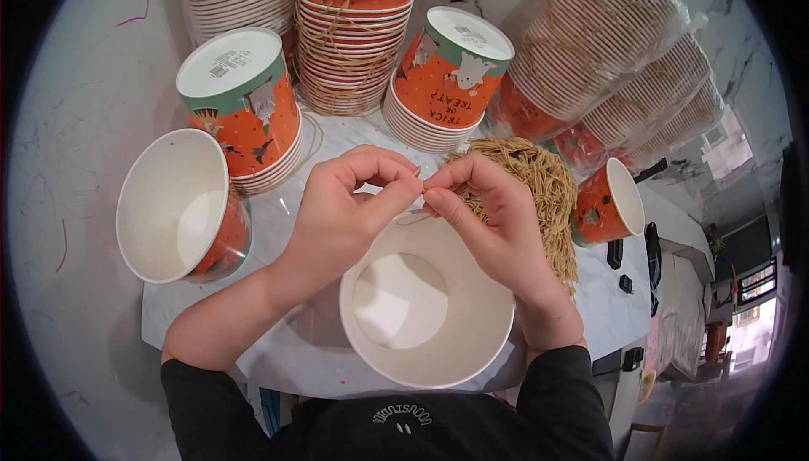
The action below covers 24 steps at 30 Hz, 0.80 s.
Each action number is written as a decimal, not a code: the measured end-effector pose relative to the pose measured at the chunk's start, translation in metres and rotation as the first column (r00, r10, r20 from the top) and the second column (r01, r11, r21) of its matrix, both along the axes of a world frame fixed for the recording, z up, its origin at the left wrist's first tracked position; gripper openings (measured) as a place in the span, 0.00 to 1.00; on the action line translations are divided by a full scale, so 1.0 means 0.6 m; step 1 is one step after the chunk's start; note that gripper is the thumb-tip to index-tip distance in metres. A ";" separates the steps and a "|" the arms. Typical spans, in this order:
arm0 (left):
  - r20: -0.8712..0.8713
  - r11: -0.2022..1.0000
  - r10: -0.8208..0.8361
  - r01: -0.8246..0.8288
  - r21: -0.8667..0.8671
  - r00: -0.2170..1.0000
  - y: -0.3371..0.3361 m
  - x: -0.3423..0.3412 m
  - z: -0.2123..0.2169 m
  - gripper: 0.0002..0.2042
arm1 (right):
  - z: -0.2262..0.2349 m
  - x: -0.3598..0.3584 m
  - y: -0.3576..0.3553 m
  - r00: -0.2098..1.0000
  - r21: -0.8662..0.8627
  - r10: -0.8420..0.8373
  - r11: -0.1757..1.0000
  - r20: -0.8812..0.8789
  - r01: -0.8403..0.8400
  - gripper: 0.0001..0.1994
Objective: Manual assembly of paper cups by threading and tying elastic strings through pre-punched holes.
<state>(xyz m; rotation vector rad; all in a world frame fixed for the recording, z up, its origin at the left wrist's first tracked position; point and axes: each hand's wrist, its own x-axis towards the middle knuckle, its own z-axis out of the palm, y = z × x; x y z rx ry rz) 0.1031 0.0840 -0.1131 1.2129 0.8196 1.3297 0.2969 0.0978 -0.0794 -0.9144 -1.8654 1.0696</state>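
A white-lined paper bucket (472, 322) stands before me, its open top facing up. Over its far rim my left hand (341, 200) and my right hand (497, 221) meet, thumbs and forefingers pinched close together. Between the fingertips is a thin tan twine (413, 222), part of which shows along the inside of the rim; the fingers hide most of it. Just beyond my right hand lies a thick bundle of tan twine (543, 195).
Upside-down orange and green bucket stacks (240, 115) (451, 73) stand beyond my hands, with a taller stack (354, 48) between. Single buckets sit at left (173, 208) and right (608, 201). Plastic-wrapped stacks (598, 31) lean far right. Small black objects (625, 283) lie near the table's right edge.
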 end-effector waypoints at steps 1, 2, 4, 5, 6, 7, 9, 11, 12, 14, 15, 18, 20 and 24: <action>-0.001 1.000 0.000 0.000 -0.001 1.000 0.002 0.000 -0.003 0.05 | 0.000 -0.001 0.000 1.000 0.030 0.007 1.000 0.000 -0.007 0.06; 0.023 1.000 -0.012 0.011 0.002 1.000 0.004 0.000 -0.007 0.05 | -0.001 -0.002 0.000 1.000 0.030 0.007 1.000 -0.001 -0.007 0.06; 0.047 1.000 -0.024 0.024 0.003 0.999 0.006 -0.001 -0.008 0.05 | -0.004 -0.005 0.002 0.999 0.085 0.002 0.996 -0.039 0.002 0.07; 0.043 0.999 -0.034 0.034 -0.009 0.999 0.006 -0.002 -0.007 0.05 | -0.004 -0.006 0.002 0.999 0.084 0.001 0.996 -0.039 0.003 0.07; 0.039 0.999 -0.043 0.044 -0.022 0.998 0.007 -0.004 -0.005 0.05 | -0.003 -0.007 0.002 0.999 0.086 -0.007 0.996 -0.038 0.010 0.07; 0.038 0.999 -0.045 0.045 -0.022 0.998 0.007 -0.005 -0.003 0.05 | -0.003 -0.007 0.001 0.999 0.088 -0.015 0.996 -0.037 0.018 0.07; 0.017 0.999 -0.031 0.032 -0.043 0.999 0.007 -0.008 0.003 0.05 | -0.005 -0.005 0.002 1.000 0.099 -0.018 0.995 -0.014 0.019 0.07; 0.050 0.999 -0.017 0.019 -0.050 0.999 0.009 -0.009 0.007 0.05 | -0.005 -0.002 0.003 1.000 0.111 -0.021 0.994 0.009 0.020 0.07; 0.083 0.998 -0.001 0.006 -0.058 0.997 0.010 -0.009 0.008 0.06 | -0.004 0.000 0.003 0.999 0.112 -0.024 0.993 0.030 0.020 0.06; 0.109 0.999 0.008 -0.002 -0.054 0.994 0.008 -0.005 0.010 0.06 | -0.001 0.000 0.002 0.998 0.113 -0.025 0.993 0.050 0.019 0.06; 0.135 0.999 0.017 -0.010 -0.051 0.991 0.007 -0.004 0.010 0.05 | 0.001 -0.001 -0.001 0.997 0.115 -0.024 0.993 0.068 0.016 0.06; 0.113 0.998 -0.005 0.011 -0.058 0.994 0.009 -0.011 0.008 0.05 | 0.005 -0.002 -0.003 0.995 0.125 -0.011 0.992 0.100 -0.001 0.05; 0.090 1.000 0.003 -0.002 -0.010 0.996 0.009 -0.014 0.004 0.05 | 0.006 -0.002 -0.003 0.993 0.134 -0.001 0.991 0.114 -0.015 0.05; -0.005 0.992 0.050 -0.049 0.116 0.999 0.005 -0.011 0.016 0.05 | 0.012 0.003 -0.003 0.993 0.142 -0.004 0.990 0.118 -0.013 0.06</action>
